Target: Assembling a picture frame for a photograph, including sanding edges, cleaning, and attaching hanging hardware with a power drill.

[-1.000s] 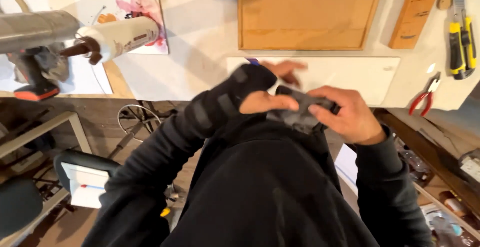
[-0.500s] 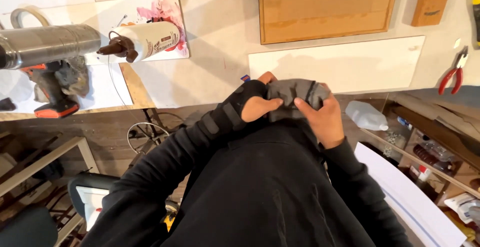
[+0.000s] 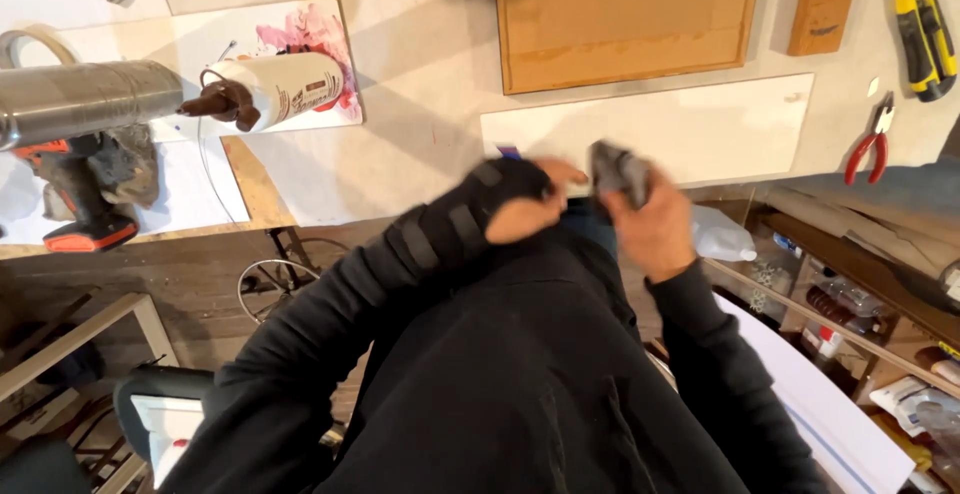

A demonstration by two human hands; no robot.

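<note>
Two hands meet at the bench edge. The right hand (image 3: 650,216) grips a grey glove (image 3: 618,169). The braced left hand (image 3: 528,212) is curled beside it; whether it holds anything, I cannot tell.

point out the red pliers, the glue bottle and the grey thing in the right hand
red pliers (image 3: 868,147): head view, on the handles
glue bottle (image 3: 285,87): head view, on the white body
grey thing (image 3: 617,171): head view, on its top, above the right hand (image 3: 655,224)

We took long board (image 3: 680,129) at bench edge as landmark. Framed panel (image 3: 625,14) lay just behind it. Pliers (image 3: 872,142) lay right of it, utility knife (image 3: 925,24) behind those. Glue bottle (image 3: 270,89) lay on its side well left of it, metal tube (image 3: 85,102) further left, drill (image 3: 85,194) before tube. We kept left hand (image 3: 525,209) and right hand (image 3: 650,219) before board, at its near edge, right closed round crumpled cloth (image 3: 618,169).
</note>
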